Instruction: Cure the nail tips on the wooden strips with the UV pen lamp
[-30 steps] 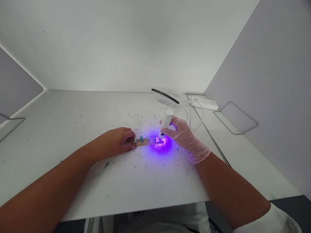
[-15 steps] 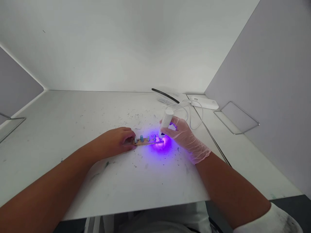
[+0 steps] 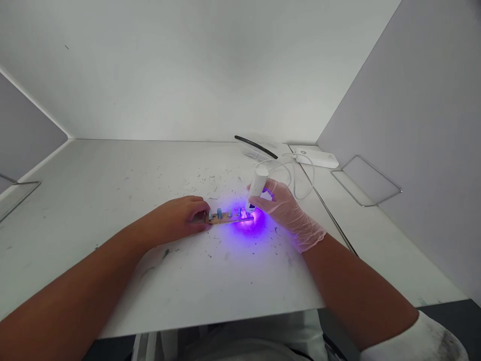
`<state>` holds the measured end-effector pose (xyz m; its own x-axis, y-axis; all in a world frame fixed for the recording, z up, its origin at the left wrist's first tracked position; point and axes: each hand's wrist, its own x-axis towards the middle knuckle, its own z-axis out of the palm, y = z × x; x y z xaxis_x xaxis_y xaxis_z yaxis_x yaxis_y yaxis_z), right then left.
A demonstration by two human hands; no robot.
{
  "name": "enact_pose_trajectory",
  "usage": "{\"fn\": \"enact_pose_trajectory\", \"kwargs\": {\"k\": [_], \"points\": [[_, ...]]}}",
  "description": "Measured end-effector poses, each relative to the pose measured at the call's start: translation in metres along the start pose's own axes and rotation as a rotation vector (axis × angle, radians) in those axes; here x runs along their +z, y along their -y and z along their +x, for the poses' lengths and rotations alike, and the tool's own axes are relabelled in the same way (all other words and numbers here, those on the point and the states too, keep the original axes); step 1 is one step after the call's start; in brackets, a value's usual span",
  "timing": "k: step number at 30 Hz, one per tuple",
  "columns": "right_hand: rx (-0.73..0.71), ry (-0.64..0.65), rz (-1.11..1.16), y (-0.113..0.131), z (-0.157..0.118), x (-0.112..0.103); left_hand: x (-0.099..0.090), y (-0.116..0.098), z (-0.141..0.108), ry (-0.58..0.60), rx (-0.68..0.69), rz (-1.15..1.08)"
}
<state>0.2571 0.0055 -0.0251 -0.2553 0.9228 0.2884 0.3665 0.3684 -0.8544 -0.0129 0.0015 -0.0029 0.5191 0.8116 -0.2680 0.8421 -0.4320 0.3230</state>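
Note:
My left hand (image 3: 185,216), bare, pinches the left end of a narrow wooden strip (image 3: 225,220) lying on the white table. Several small bluish pieces (image 3: 220,213) stand in a row along the strip. My right hand (image 3: 280,204), in a thin translucent glove, is closed around a white handheld lamp (image 3: 259,182). The lamp is tilted, its lower end just over the strip's right end, and casts a bright violet glow there and on the table. The piece under the lamp is partly hidden by it and the glare.
Behind my right hand, a white cable (image 3: 294,183) loops toward a white box (image 3: 317,158). A black-edged clear item (image 3: 256,146) lies near the back wall. Wire frames stand at the right (image 3: 366,180) and left (image 3: 22,193). Dark specks dot the white table (image 3: 210,291).

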Motion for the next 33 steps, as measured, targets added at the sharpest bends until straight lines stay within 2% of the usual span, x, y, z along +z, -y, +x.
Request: {"fn": "enact_pose_trajectory", "kwargs": {"k": [33], "points": [[0.002,0.003,0.010,0.0007,-0.0003,-0.0006,0.0026,0.0042,0.0003,-0.011,0.006,0.003]]}}
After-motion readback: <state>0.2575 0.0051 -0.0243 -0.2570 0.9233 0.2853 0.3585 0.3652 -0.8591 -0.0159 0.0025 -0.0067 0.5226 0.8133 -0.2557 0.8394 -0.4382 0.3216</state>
